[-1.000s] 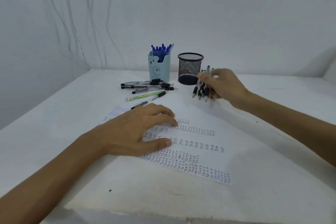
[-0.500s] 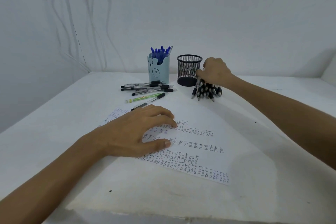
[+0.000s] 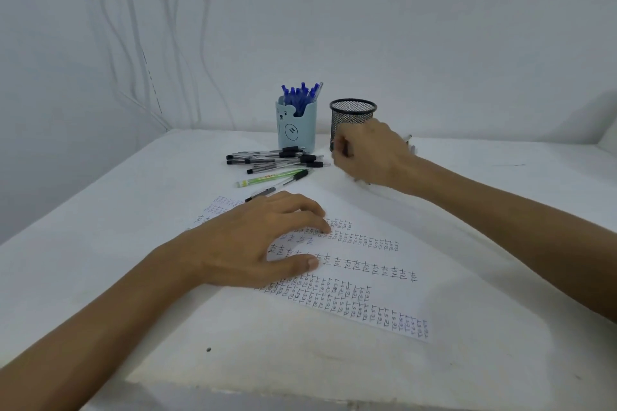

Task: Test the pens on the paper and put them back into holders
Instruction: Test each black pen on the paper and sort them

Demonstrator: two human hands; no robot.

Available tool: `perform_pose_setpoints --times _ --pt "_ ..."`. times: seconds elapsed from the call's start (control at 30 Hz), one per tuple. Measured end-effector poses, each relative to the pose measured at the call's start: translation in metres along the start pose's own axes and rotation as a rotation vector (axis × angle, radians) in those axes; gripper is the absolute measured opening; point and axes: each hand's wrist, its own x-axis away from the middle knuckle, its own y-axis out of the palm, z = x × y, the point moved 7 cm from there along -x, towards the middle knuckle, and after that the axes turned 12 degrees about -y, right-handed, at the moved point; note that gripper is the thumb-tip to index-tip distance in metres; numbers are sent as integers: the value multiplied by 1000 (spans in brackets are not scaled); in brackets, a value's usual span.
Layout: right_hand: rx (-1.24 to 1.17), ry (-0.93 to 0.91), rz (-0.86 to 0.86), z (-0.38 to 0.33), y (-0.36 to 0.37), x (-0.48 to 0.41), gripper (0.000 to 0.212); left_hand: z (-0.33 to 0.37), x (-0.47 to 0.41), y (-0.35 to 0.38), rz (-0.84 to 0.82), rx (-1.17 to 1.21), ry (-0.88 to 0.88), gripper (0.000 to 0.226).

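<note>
— Where are the pens?

— I see blue-capped pens (image 3: 302, 95) upright in the pale blue bear holder (image 3: 296, 127), black-capped ones (image 3: 277, 159) loose on the bench (image 3: 100, 260) beside it.

— And the grip?

— My left hand (image 3: 257, 243) lies flat and open on the paper (image 3: 367, 277). My right hand (image 3: 370, 153) is curled, blurred, before the black mesh holder (image 3: 352, 112); I can't tell what it holds.

You have a pale blue holder (image 3: 296, 130) printed with a bear face, filled with dark blue pens (image 3: 302, 93). Beside it stands a black wire-mesh cup (image 3: 350, 113). The loose pens (image 3: 273, 160) are clear with black caps; one pen (image 3: 267, 178) is lime green. Your white paper (image 3: 367, 277) carries rows of small dark handwriting.
</note>
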Motion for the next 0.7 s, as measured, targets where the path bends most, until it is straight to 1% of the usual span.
perform_pose_setpoints --times 0.1,0.2,0.3,0.4,0.5,0.63,0.7 --pt "-89 -175 -32 -21 18 -6 8 0 0 -2 31 22 1 50" --pt "-95 -318 -31 -35 29 -11 16 -1 0 -5 72 28 2 43" --pt "-102 -441 -95 -46 39 -13 26 -2 -1 -7 81 19 2 40" --pt "-81 -564 -166 -55 45 -12 25 -3 -2 -6 72 11 1 40" --pt "-56 -596 -137 -58 44 -13 19 -3 -1 -6 72 19 3 41" --pt "-15 -507 -190 -50 46 -14 16 -3 -1 -7 75 31 12 39" --pt "-31 -455 -139 -46 42 -11 14 -4 -1 -6 79 34 8 38"
